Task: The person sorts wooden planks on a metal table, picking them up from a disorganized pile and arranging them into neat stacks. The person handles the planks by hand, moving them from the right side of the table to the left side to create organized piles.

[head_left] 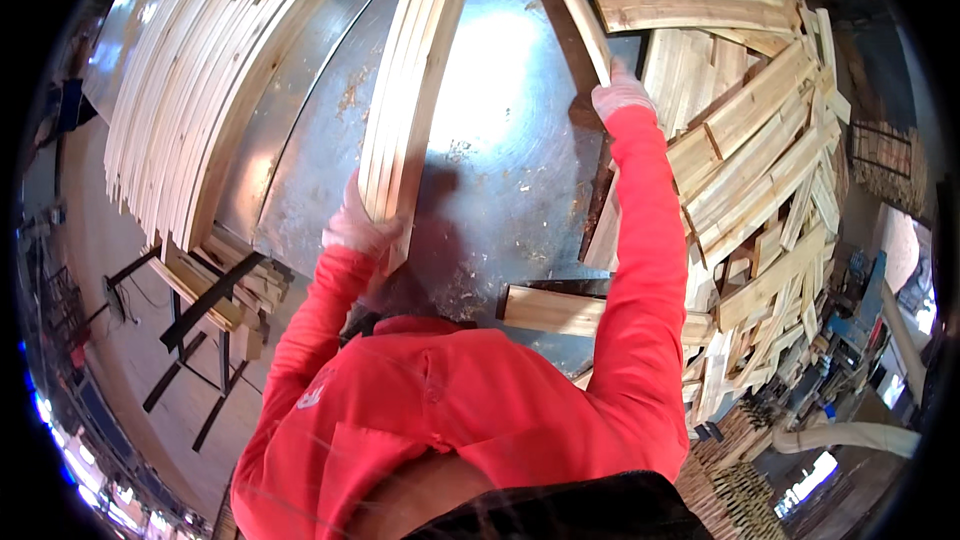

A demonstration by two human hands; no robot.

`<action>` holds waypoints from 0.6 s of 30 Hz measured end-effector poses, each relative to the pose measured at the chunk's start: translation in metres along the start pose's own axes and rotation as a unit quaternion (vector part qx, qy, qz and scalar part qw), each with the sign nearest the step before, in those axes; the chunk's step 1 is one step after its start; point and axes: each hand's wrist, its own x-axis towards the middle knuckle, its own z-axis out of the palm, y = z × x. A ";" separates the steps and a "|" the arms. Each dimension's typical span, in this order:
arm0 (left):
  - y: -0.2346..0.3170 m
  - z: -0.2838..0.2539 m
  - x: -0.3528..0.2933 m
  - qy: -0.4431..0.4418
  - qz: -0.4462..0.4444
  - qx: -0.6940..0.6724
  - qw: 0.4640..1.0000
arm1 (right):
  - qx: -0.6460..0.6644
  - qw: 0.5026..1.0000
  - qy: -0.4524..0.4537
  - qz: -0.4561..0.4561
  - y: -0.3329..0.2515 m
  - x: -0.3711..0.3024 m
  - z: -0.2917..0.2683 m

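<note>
My left hand (365, 227), in a pale glove, is closed around the near end of a small bundle of wooden strips (410, 90). The strips stand on edge side by side on the metal table (320, 165). Out to the right, my right hand (622, 95), also gloved, grips the near end of a single wooden strip (577, 5). That strip slants away toward the far edge of the view, and its far end is cut off. Both my arms are in red sleeves.
At the left lies a wide row of wooden strips (200, 90), side by side. A large jumbled pile of boards (750, 170) rises at the right, close to my right arm. One short board (555, 310) lies near my body. A black metal stand (215, 310) is at the lower left.
</note>
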 end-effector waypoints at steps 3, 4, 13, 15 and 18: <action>0.020 -0.012 0.007 -0.030 -0.045 0.019 0.998 | 0.325 0.939 -0.097 0.062 -0.035 -0.076 0.021; 0.046 -0.022 0.009 -0.050 -0.052 0.028 0.997 | 0.422 0.901 -0.083 0.061 -0.026 -0.089 0.068; 0.062 0.009 -0.007 0.056 0.009 0.109 0.992 | 0.349 0.851 0.393 -0.011 -0.086 0.001 0.022; 0.059 0.010 -0.005 0.067 0.034 0.140 0.987 | 0.539 0.769 0.198 0.281 -0.055 0.061 -0.052; 0.061 0.011 -0.002 0.055 0.080 0.111 0.989 | 0.616 0.703 0.234 0.268 -0.012 0.142 -0.044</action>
